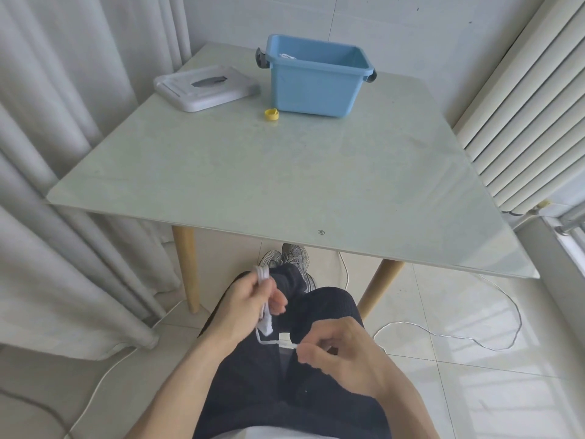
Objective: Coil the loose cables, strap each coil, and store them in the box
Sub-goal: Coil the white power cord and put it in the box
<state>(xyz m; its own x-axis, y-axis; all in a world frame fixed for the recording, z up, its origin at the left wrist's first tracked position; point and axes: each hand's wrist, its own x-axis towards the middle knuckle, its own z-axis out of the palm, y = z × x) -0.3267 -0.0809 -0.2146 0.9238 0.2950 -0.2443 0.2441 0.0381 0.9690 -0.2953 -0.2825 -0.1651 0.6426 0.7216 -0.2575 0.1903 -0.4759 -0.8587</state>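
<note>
Coiling step: left hand (pixel 245 301) gripping thin white cable coil (pixel 263 291); right hand (pixel 342 350) pinching its loose tail. Next, probably: strapping with yellow strap roll (pixel 271 114), then storing in blue plastic box (pixel 316 76).

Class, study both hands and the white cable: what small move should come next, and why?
Probably wind the loose end around the coil. The left hand grips a white cable coil above the lap, while the right hand pinches the free end. The yellow strap lies unused by the blue box.
</note>
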